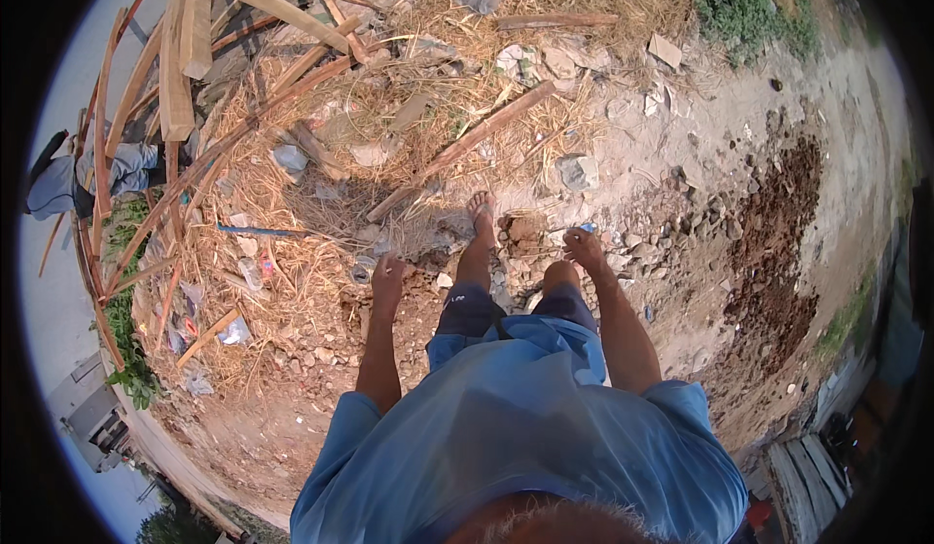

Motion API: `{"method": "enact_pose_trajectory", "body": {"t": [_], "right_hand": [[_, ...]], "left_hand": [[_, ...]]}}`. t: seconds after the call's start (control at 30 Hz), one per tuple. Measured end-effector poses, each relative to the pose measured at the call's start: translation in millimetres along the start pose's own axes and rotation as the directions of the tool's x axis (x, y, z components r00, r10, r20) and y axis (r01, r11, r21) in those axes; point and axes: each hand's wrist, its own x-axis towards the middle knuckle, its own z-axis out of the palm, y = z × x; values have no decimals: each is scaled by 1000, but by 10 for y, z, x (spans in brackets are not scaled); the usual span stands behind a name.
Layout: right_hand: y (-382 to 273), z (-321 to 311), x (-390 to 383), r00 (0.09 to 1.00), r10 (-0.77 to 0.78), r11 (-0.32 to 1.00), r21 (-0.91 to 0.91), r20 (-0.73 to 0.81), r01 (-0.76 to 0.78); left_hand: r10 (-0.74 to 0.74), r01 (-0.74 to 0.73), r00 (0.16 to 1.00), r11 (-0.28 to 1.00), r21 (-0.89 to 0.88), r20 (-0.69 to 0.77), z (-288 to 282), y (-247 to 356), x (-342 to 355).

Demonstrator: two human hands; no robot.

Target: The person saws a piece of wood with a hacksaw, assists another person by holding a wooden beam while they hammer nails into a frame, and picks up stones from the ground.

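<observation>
My left hand (388, 276) hangs beside my left leg with its fingers curled in; nothing shows in it. On the other side, my right hand (582, 249) is held over the rubble by my right thigh, fingers bent and closed, with no object visible in them. A small blue scrap (588, 227) shows just beyond its knuckles; I cannot tell if it touches the hand. My left foot (481, 203) is forward on the stony ground, and the right foot is hidden. A wooden plank (477, 140) lies slantwise ahead of that foot, among dry straw.
A heap of wooden beams (175, 57) stands at the far left, with another person (126, 169) beyond it. Straw, stones and plastic litter cover the ground. Dark loose soil (778, 233) spreads along the right. Green plants (749, 4) grow at the far right.
</observation>
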Motion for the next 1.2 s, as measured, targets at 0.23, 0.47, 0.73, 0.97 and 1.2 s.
{"method": "enact_pose_trajectory", "body": {"t": [0.23,0.47,0.73,0.97,1.2], "right_hand": [[-1139,-586,1029,985,141,987,93,-97,-132],[-1693,-808,2938,995,99,989,-110,-26,-101],[-1342,-855,5181,964,257,963,-64,-71,-261],[-783,-724,6791,883,442,893,-19,-156,-450],[-513,-152,7386,712,677,723,348,-186,-597]], "left_hand": [[65,-499,653,786,-365,-754,-1924,2785,860],[369,-460,484,879,127,-794,-2604,3982,1446],[332,-239,388,937,254,-860,-2566,3897,2075],[240,-150,375,969,197,-895,-2828,3792,1856],[167,-58,377,986,157,-911,-2980,3998,1758]]}}
